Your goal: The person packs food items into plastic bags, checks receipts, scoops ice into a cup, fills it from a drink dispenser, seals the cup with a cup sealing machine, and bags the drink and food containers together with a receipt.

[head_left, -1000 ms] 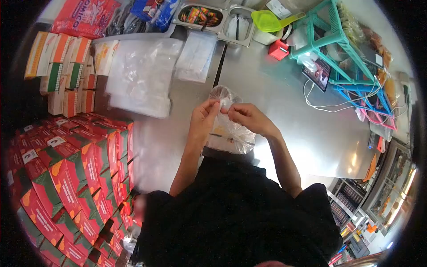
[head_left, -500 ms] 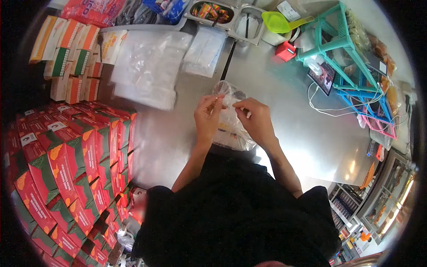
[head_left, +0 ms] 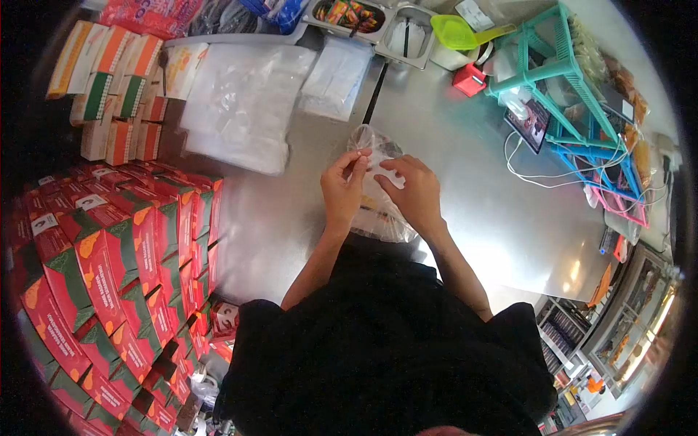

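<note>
A clear plastic bag (head_left: 379, 207) with a box-like item inside lies at the table's near edge, in front of my black shirt. My left hand (head_left: 345, 190) pinches the gathered plastic at the bag's upper part between thumb and fingertips. Just to its right, my right hand (head_left: 416, 190) is over the bag with thumb and index finger apart, its fingers curved. Nothing can be made out between them.
Red boxes (head_left: 109, 269) are stacked at the left, orange-and-white boxes (head_left: 131, 98) behind them. Flat clear bags (head_left: 240, 109) and white packets (head_left: 334, 80) lie on the steel table (head_left: 465, 160). Metal trays (head_left: 403, 36), a red holder (head_left: 469, 80) and a green rack (head_left: 542, 73) stand behind.
My right thumb and index finger have spread apart and the hand has moved slightly off the plastic. The left hand still pinches the bag. The view has shifted a little.
</note>
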A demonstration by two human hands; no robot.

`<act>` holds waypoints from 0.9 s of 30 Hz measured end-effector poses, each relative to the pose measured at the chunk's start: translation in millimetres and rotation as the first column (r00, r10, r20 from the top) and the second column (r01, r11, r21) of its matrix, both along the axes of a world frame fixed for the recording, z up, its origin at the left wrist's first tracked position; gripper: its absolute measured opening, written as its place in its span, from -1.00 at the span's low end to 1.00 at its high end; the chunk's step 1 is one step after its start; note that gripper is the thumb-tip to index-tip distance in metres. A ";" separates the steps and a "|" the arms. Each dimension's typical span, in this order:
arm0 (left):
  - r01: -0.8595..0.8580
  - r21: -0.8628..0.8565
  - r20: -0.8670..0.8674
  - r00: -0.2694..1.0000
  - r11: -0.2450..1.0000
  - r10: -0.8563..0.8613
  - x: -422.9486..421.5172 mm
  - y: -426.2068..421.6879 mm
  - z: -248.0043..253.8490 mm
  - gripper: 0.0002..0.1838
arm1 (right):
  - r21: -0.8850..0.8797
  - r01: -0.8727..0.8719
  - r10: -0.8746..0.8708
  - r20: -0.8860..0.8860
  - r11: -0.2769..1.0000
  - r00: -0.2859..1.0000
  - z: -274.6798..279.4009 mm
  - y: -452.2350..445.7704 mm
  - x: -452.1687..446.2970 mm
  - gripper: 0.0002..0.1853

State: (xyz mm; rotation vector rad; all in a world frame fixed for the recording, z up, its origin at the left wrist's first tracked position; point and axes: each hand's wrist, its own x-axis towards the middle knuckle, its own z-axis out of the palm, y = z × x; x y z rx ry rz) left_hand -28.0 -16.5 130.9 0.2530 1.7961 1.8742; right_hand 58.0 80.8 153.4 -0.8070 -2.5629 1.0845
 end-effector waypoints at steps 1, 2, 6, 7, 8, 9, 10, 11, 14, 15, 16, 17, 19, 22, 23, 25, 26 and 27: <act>-0.010 0.014 -0.018 1.000 1.000 0.010 0.3 0.2 -1.3 -0.83 | 0.022 0.006 -0.006 -0.004 1.000 1.000 -4.3 -0.9 -0.9 -0.84; -0.004 -0.006 -0.020 1.000 1.000 0.004 -0.2 -0.2 -1.0 -0.83 | 0.045 0.012 -0.012 -0.008 0.999 1.000 -6.3 -1.4 -1.7 -0.85; 0.022 -0.080 -0.025 0.999 0.997 -0.024 -5.9 -3.2 4.2 -0.84 | 0.061 -0.048 0.052 -0.063 0.997 0.997 -1.3 -2.5 -4.3 -0.88; 0.030 -0.097 -0.024 0.999 0.995 -0.032 -7.4 -3.8 4.8 -0.85 | 0.037 -0.043 0.045 -0.069 0.998 0.997 -1.6 -3.6 -4.8 -0.89; 0.039 -0.105 -0.002 0.999 0.994 -0.040 -10.0 -4.6 6.8 -0.85 | 0.012 -0.038 0.039 -0.076 0.999 0.996 -1.9 -4.5 -5.4 -0.90; 0.049 -0.112 0.021 0.999 0.993 -0.047 -12.7 -5.0 9.8 -0.85 | 0.028 -0.054 0.056 -0.090 0.998 0.994 0.1 -4.3 -5.7 -0.90; 0.059 -0.118 0.044 0.998 0.991 -0.054 -14.1 -5.0 11.3 -0.84 | 0.044 -0.069 0.074 -0.104 0.997 0.992 4.5 -3.2 -6.0 -0.91; 0.039 -0.080 0.092 0.995 0.996 -0.031 -14.2 -4.8 10.2 -0.84 | 0.062 -0.084 0.091 -0.118 0.995 0.989 8.1 -2.5 -6.6 -0.92; -0.006 -0.001 0.191 0.982 1.000 0.006 -13.8 -2.7 11.2 -0.84 | -0.091 -0.035 0.024 -0.120 0.995 0.993 13.4 -4.0 -6.6 -0.93; -0.006 0.001 0.196 0.981 1.000 0.006 -13.8 -1.7 18.2 -0.84 | -0.087 -0.019 0.007 -0.130 0.996 0.991 14.7 -5.0 -5.6 -0.93; -0.008 0.004 0.200 0.980 1.000 0.008 -13.5 -0.7 21.8 -0.84 | -0.083 -0.003 -0.008 -0.141 0.997 0.990 15.8 -5.3 -4.4 -0.92; 0.012 0.003 0.163 0.987 1.000 -0.012 -12.4 -0.3 21.2 -0.84 | -0.079 0.012 -0.024 -0.150 0.997 0.988 17.0 -5.4 -3.0 -0.91; 0.056 -0.002 0.087 0.995 0.998 -0.056 -10.4 1.0 18.7 -0.84 | -0.041 0.043 -0.050 -0.187 0.998 0.981 21.4 -3.2 -1.5 -0.91; 0.045 0.014 0.038 0.998 0.999 -0.045 -4.2 2.9 8.5 -0.83 | -0.021 0.053 -0.056 -0.217 0.998 0.975 28.7 -0.7 -2.5 -0.88; 0.047 0.017 0.038 0.998 0.999 -0.047 -3.3 3.6 7.9 -0.83 | -0.018 0.049 -0.052 -0.222 0.999 0.974 30.2 0.8 -3.2 -0.87; 0.047 0.023 0.034 0.998 0.999 -0.048 -2.7 4.8 11.3 -0.83 | 0.021 0.080 -0.073 -0.216 0.997 0.974 31.2 2.8 -4.4 -0.86; 0.045 0.039 0.043 0.998 0.998 -0.047 -1.7 5.1 10.1 -0.83 | 0.041 0.095 -0.084 -0.213 0.995 0.974 31.2 3.7 -5.2 -0.85; 0.042 0.056 0.051 0.998 0.998 -0.045 -0.4 5.4 7.8 -0.83 | 0.037 0.108 -0.095 -0.257 0.993 0.962 31.0 4.8 -7.0 -0.84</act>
